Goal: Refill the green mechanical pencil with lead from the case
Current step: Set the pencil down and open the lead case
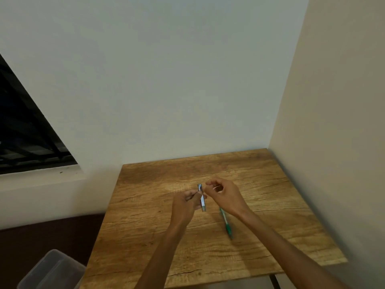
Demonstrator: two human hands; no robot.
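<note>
Above a wooden table (pixel 145 236), the left hand (pixel 185 202) is gripping a slim lead case (pixel 202 198); the right hand (pixel 224 193) is pinching at its top, the green mechanical pencil (pixel 226 225) lying beside.

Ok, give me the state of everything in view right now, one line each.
lead case: held off the table in the left hand, standing roughly upright.
right hand: fingers pinched at the case's top end; too small to tell whether it has a lead.
green mechanical pencil: lying flat on the wooden table, untouched.
plastic bin: beside the table, lower left.
</note>
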